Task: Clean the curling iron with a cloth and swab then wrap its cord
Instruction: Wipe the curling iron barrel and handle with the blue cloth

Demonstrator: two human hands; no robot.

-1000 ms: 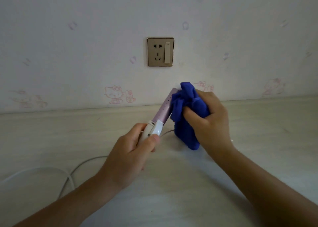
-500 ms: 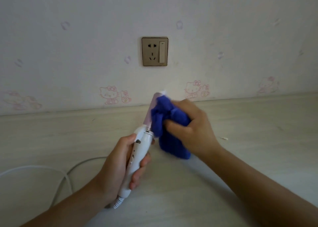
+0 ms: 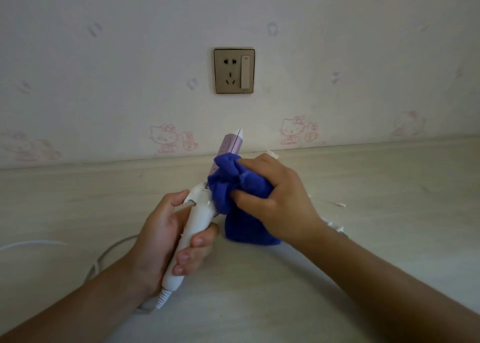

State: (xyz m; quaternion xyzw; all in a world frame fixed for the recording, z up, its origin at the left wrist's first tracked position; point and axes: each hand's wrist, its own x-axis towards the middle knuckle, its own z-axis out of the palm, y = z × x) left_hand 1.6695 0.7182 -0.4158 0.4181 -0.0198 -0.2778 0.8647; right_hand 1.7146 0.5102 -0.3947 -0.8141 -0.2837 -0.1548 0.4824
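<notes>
The curling iron [image 3: 197, 218] has a white handle and a pale purple barrel that points up and away toward the wall. My left hand [image 3: 166, 236] grips the handle, fingers curled round it. A blue cloth [image 3: 233, 186] is bunched round the lower barrel, and my right hand [image 3: 275, 197] grips it there, with its loose end hanging to the table. The white cord [image 3: 104, 254] runs from the handle's base left across the table. The barrel's tip sticks out above the cloth.
A wall socket with a switch [image 3: 234, 70] is on the wall straight ahead. The pale wood table [image 3: 389, 212] meets the wall just behind the iron. Small white bits [image 3: 340, 204], perhaps swabs, lie to the right of my right hand.
My right hand has slid the cloth down the barrel from its tip toward the handle, baring the upper barrel. My left hand shifted its grip lower on the handle.
</notes>
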